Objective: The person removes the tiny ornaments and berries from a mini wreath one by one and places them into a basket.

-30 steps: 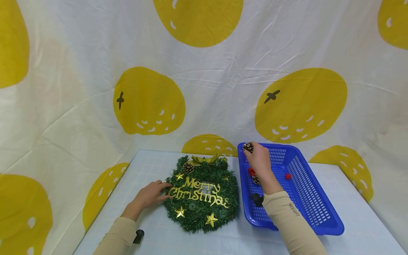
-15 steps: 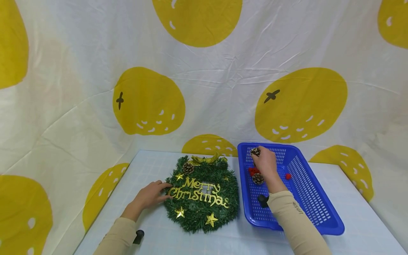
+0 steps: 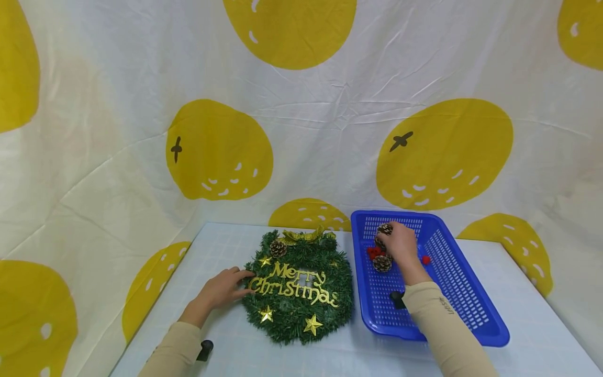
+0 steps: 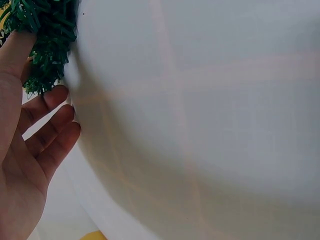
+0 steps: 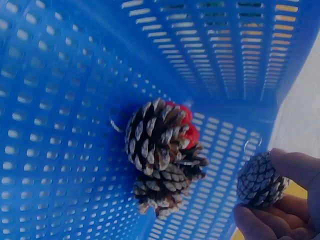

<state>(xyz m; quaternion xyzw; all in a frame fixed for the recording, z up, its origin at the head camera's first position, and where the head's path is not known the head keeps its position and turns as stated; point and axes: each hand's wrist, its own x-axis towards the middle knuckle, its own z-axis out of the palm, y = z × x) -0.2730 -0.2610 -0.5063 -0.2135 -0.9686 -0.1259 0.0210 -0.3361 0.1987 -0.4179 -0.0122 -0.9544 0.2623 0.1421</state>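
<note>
A green Christmas wreath (image 3: 301, 322) lies on the table, with gold "Merry Christmas" lettering (image 3: 294, 285), gold stars and one pine cone (image 3: 278, 248). At its left edge, my left hand (image 3: 223, 288) holds the greenery between thumb and fingers; the other fingertips (image 4: 62, 112) spread loosely beside it. A frosted pine cone (image 5: 261, 180) is pinched in my right hand (image 3: 401, 245), above the far left part of the blue basket (image 3: 471, 290). Below it, several pine cones (image 5: 155, 137) lie heaped against red decorations (image 5: 190, 136) on the basket's floor.
A small red ball (image 3: 426, 260) lies farther right in the basket. Behind the table hangs a white cloth (image 3: 320, 157) printed with yellow fruit. The basket's raised rim (image 3: 360, 309) stands close to the wreath's right side.
My right hand has moved right and slightly down, carrying the pine cone from the basket's far left rim to over its inside. My left hand and the wreath have stayed put.
</note>
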